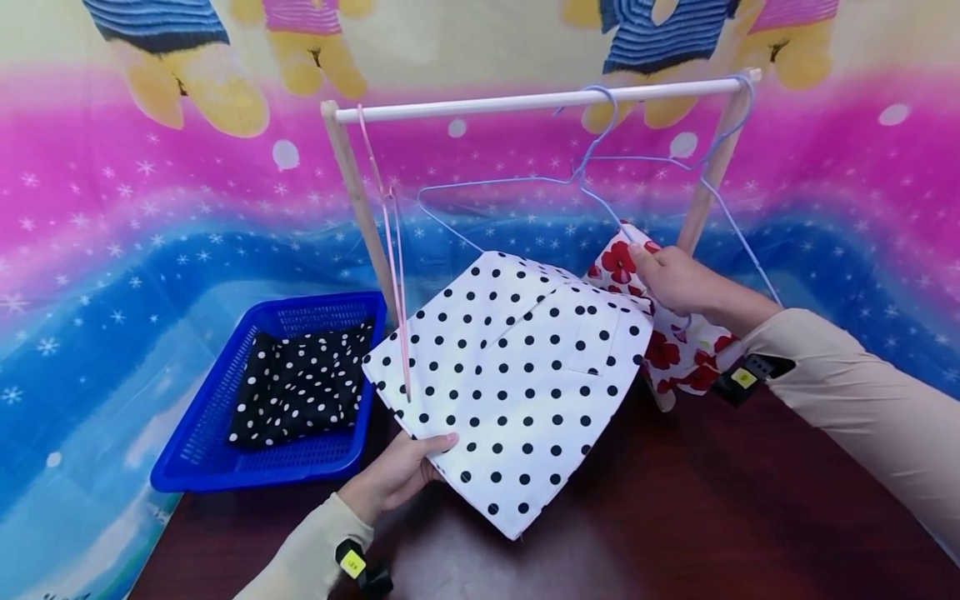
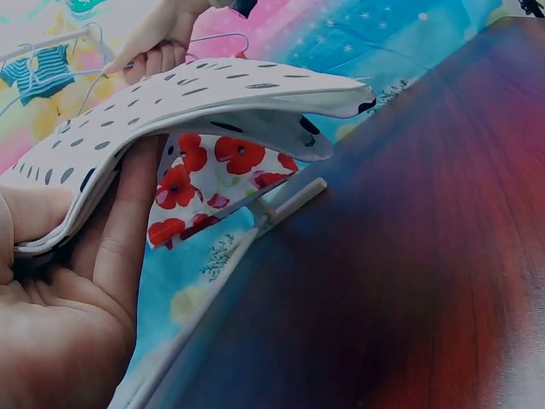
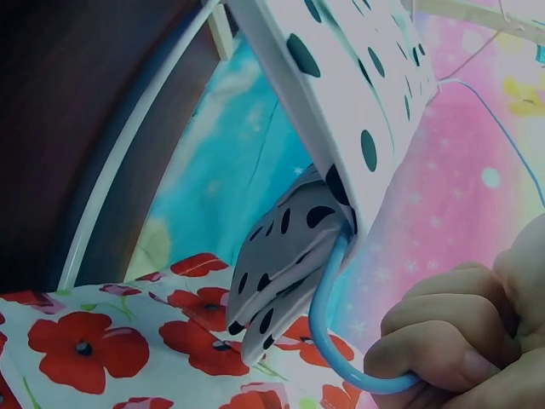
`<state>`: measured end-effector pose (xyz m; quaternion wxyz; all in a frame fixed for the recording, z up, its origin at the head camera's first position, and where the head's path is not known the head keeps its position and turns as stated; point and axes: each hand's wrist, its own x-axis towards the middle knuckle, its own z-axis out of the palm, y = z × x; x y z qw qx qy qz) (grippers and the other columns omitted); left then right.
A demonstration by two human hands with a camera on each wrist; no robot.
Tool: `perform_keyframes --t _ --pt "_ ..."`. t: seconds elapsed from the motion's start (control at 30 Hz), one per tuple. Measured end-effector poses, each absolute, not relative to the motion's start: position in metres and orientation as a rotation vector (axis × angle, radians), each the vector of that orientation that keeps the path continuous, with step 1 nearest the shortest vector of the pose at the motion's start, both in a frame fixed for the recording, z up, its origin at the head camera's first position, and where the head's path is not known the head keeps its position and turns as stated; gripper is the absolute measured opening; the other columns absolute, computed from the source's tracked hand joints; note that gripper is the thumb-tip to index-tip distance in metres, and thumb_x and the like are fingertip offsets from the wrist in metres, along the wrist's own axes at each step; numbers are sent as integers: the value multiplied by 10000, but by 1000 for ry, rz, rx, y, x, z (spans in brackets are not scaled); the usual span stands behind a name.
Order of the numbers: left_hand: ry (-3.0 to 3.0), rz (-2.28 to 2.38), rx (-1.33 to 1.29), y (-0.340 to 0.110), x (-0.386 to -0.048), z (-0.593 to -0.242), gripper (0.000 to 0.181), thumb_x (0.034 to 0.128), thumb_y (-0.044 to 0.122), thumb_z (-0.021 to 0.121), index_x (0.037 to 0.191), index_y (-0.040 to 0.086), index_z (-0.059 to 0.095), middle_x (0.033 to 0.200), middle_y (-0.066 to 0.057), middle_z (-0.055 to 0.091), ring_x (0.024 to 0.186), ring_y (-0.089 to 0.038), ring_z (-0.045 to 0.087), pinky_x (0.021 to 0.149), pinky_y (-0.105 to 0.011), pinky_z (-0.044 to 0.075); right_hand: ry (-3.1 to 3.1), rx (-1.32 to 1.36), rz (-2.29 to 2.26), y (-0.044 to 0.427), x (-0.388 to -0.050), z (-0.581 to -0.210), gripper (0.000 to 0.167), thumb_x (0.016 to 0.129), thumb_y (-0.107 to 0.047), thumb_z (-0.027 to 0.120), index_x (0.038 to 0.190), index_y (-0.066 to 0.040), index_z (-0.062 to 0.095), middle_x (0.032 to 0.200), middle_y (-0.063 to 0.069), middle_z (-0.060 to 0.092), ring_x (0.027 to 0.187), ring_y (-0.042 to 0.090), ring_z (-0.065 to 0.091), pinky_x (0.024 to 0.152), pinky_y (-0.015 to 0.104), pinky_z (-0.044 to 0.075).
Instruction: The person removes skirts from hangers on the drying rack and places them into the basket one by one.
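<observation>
The dotted white cloth (image 1: 510,383) lies between the left hand (image 1: 401,471), which pinches its lower left edge with the thumb on top and fingers beneath, and the right hand (image 1: 678,283), whose curled fingers grip the right end of the blue hanger (image 1: 579,175). With its hook over the rail (image 1: 487,104), the hanger tips down along its long axis toward the right hand, the nearer one; the cloth's upper edge slants the same way, close to that gripped end.
</observation>
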<state>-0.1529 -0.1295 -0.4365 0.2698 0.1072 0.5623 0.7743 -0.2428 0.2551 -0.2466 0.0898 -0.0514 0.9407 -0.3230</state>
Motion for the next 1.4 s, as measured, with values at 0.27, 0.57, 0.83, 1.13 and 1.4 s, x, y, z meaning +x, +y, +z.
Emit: perform_keyframes --t 0.27,0.57,0.83,1.13,1.4 --pt "1510 2089 277 -127 -148 -441 285 1012 104 555 1289 114 491 1090 49 767 985 -151 756 797 -338 624 2763 -121 -996 254 -242 -247 652 1032 -647 162 621 -178 352 486 -32 340 396 130 312 405 303 317" --pt "1506 2097 261 -125 -141 -444 242 1013 102 554 1252 126 531 1057 57 772 958 -134 759 783 -319 623 2769 -121 -1010 252 -240 -246 646 1043 -623 167 626 -170 360 492 -37 327 397 128 302 406 297 322" --pt "1475 2105 291 -122 -136 -448 233 1015 112 557 1247 132 545 1071 48 774 971 -143 758 785 -326 624 2752 -116 -1035 252 -240 -247 657 1040 -632 167 618 -168 363 493 -34 323 400 128 286 409 294 315" --pt "1474 2098 263 -118 -132 -451 217 1008 106 561 1223 91 540 1026 55 776 934 -116 757 759 -291 616 2737 -104 -1065 251 -240 -250 666 1037 -637 173 598 -172 357 494 -40 316 399 125 283 412 278 297" --pt "1447 2093 254 -113 -127 -454 232 1005 121 570 1232 83 544 1033 46 779 936 -114 756 761 -286 615 2717 -92 -1104 247 -239 -250 658 1043 -623 181 623 -148 358 486 -39 318 393 123 285 404 271 286"
